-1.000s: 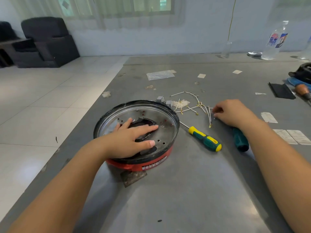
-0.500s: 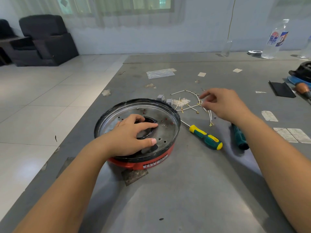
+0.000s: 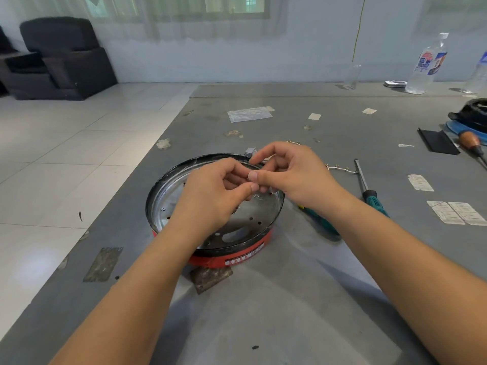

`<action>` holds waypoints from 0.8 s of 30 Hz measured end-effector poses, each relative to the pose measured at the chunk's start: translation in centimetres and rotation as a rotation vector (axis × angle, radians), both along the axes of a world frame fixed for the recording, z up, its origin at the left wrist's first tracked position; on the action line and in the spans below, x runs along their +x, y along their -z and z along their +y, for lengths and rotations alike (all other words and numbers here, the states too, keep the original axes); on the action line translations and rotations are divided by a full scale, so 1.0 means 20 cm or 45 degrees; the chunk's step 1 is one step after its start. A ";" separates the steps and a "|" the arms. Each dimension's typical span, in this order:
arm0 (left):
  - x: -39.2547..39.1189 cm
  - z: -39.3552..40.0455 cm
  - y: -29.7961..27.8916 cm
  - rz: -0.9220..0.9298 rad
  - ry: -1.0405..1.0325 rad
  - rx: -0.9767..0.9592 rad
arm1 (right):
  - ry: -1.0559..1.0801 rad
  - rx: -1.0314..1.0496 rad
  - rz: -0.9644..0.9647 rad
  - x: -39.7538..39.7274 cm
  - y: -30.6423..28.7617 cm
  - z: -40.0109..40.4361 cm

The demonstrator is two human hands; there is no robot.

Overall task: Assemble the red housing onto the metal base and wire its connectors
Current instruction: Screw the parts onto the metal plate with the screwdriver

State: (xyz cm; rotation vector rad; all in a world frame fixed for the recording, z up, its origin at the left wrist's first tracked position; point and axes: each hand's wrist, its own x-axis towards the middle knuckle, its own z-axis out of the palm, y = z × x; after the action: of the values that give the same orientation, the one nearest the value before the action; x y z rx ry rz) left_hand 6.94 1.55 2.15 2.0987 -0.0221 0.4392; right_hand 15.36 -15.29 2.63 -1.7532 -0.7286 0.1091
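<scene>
The left hand [image 3: 210, 196] and the right hand [image 3: 292, 175] met fingertip to fingertip above the metal base [image 3: 253, 214]. Both had their fingers curled toward one another as if pinching something small between them, but whatever it was lay hidden behind the fingertips, so I could not tell what, if anything, they held. The hands blocked the middle and far part of the base from view.

Beneath them the round, perforated metal base with its dark rim sat on top of the red housing [image 3: 232, 259], which rested on the grey bench [image 3: 263, 312] and showed only as a red band with a white label along the near side. A dull metal plate [image 3: 210, 279] lay flat on the bench, touching the housing's near edge.

Just right of the right wrist lay a green-handled screwdriver [image 3: 369, 191], its shaft pointing away, and another green handle [image 3: 320, 219] lay partly hidden under the right forearm. A few loose wires with terminals [image 3: 340, 168] lay beside the screwdriver shaft. Farther off the bench carried paper labels [image 3: 456, 213], a clear plastic bag [image 3: 249, 114], a black card [image 3: 437, 142], a wooden-handled tool [image 3: 471, 143] and a plastic bottle [image 3: 429, 64]. A dark armchair [image 3: 63, 59] stood on the tiled floor to the far left.
</scene>
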 end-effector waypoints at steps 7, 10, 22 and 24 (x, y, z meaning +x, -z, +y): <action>-0.01 -0.01 0.02 -0.009 -0.134 0.070 | -0.028 -0.012 0.049 -0.01 0.02 0.02; -0.01 -0.01 0.04 -0.069 -0.226 0.239 | -0.046 -0.011 0.077 -0.02 0.01 0.02; -0.02 0.00 0.06 -0.303 -0.297 0.646 | -0.151 -0.024 0.206 -0.03 -0.02 -0.01; -0.02 -0.01 0.06 -0.337 -0.301 0.623 | -0.171 0.003 0.210 -0.02 -0.03 -0.02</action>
State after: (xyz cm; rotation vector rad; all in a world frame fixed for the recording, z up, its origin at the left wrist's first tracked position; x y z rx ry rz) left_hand 6.45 1.32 0.93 2.5168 -0.0395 0.9290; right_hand 14.98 -15.66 3.16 -1.6698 -0.7240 0.3402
